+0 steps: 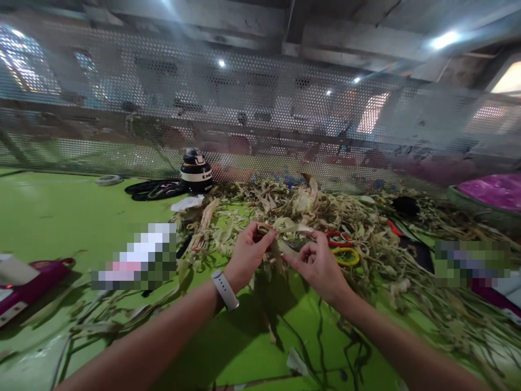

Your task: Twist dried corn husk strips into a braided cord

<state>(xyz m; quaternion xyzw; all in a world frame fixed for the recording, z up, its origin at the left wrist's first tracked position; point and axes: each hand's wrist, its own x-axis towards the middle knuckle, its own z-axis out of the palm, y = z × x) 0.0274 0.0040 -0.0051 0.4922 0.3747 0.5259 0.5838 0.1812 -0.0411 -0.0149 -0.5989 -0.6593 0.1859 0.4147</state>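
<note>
A pale, dried leaf strip stretches between my two hands above the green table. My left hand, with a white band on its wrist, pinches the strip's left part between thumb and fingers. My right hand has its fingers bent around the strip's right part, thumb and forefinger near it. Behind both hands lies a heap of dry leaves and stalks. Red scissor handles and yellow scissor handles lie just right of my right hand; their blades are hidden.
A black and white bottle stands at the back, beside a black bag-like item. A perforated metal screen closes the table's far side. At right sits a basin with a pink cover. A magenta device lies far left.
</note>
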